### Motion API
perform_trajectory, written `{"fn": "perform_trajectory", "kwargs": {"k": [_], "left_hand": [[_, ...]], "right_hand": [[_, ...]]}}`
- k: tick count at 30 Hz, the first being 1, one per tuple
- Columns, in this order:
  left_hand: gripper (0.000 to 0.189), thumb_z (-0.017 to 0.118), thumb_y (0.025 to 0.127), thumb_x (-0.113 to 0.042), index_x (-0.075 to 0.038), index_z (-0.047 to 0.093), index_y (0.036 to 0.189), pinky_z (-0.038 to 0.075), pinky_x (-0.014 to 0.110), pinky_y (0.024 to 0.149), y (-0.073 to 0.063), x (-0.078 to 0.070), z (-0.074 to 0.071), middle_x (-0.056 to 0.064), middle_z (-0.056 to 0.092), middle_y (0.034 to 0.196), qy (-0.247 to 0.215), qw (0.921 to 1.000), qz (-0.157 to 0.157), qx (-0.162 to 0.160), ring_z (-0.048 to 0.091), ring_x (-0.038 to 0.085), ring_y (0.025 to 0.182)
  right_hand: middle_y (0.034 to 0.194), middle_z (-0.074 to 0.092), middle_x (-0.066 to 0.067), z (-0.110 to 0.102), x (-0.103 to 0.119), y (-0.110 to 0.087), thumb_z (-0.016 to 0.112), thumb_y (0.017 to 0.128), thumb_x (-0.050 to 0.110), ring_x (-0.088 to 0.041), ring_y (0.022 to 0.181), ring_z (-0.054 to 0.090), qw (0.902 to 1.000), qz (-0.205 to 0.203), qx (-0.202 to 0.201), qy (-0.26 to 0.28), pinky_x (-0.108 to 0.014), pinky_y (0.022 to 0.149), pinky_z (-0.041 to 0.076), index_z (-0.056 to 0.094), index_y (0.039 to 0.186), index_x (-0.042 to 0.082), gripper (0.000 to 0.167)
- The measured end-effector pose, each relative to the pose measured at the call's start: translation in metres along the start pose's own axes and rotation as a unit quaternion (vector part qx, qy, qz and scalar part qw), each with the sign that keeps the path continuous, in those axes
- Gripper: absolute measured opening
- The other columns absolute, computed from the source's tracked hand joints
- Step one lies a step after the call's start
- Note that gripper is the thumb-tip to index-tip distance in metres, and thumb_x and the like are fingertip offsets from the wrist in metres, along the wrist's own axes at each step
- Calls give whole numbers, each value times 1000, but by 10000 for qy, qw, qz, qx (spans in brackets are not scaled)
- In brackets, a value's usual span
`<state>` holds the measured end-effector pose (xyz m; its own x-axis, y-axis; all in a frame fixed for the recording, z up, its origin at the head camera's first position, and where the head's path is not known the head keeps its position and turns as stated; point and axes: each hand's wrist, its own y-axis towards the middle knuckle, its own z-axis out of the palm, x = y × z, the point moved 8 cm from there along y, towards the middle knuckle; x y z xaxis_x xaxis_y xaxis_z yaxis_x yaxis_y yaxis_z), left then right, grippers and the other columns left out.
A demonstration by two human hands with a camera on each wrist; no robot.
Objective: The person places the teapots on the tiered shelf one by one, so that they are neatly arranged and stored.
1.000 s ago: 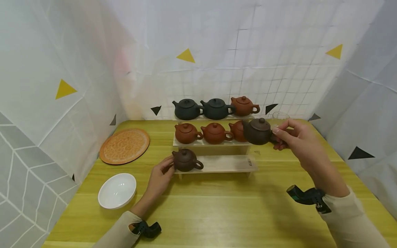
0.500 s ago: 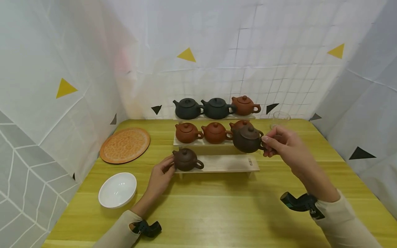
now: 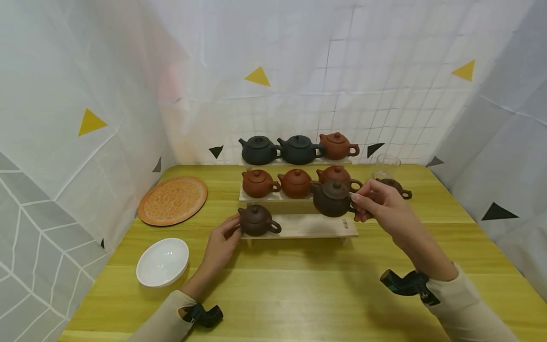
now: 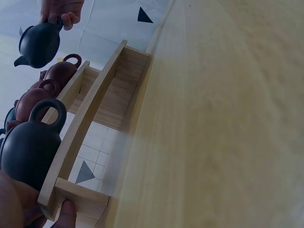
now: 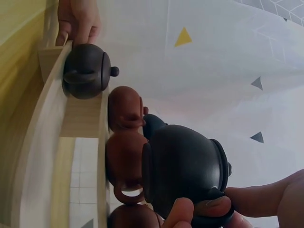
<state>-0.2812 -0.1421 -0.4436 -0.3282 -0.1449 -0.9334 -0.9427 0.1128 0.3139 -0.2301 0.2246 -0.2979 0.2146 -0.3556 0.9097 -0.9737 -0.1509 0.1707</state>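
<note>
My right hand (image 3: pixel 382 206) pinches the handle of a dark brown teapot (image 3: pixel 332 198), held upright above the right part of the lowest step of a wooden tiered stand (image 3: pixel 307 225). In the right wrist view the held teapot (image 5: pixel 187 171) hides part of the red teapots behind it. My left hand (image 3: pixel 222 242) grips the left end of that step. In the left wrist view one finger (image 4: pixel 66 214) lies below the board against its leg, the others beside a second dark brown teapot (image 3: pixel 255 220), which sits on the step's left end.
Red-brown teapots (image 3: pixel 295 183) line the middle step. Two black teapots (image 3: pixel 259 150) and a red one (image 3: pixel 336 145) stand on top. Right of the stand are another dark teapot (image 3: pixel 395 186) and a clear glass (image 3: pixel 388 165). At left lie a white bowl (image 3: pixel 162 262) and a round orange-patterned mat (image 3: pixel 173 201).
My right hand has carried the dark brown teapot left and down toward the lowest step, uncovering another dark teapot at right. The left hand stays at the step's end.
</note>
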Motion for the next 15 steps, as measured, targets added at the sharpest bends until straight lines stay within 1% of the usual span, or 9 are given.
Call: {"fn": "perform_trajectory", "kwargs": {"k": [3,7,11,15], "left_hand": [[33,63,100,5,3,69,132,55,22,85,0,0,0,16,60,143,-26,10000,-22,9,64,31,120],[33,63,100,6,3,70,132,54,21,87,-1,1,0,16,60,144,0,10000,-36,5,63,30,122],[33,63,100,6,4,70,132,53,20,89,-1,0,0,16,60,143,21,10000,24,7,62,30,123],[33,63,100,6,4,69,132,53,20,88,-1,0,0,16,59,144,-12,10000,13,3,62,30,123]], "right_hand": [[85,67,-14,4,-3,0,58,109,12,-26,72,69,10000,82,34,32,-33,68,58,54,106,-7,19],[86,67,-14,10,-7,2,59,108,10,-29,73,70,9999,54,115,87,-35,68,59,54,105,-6,17],[86,67,-16,16,-11,3,59,108,8,-33,74,71,9997,32,183,186,-37,68,59,55,105,-7,16],[85,66,-16,22,-16,5,60,107,8,-30,74,71,9992,43,248,300,-37,68,60,55,104,-8,16]]}}
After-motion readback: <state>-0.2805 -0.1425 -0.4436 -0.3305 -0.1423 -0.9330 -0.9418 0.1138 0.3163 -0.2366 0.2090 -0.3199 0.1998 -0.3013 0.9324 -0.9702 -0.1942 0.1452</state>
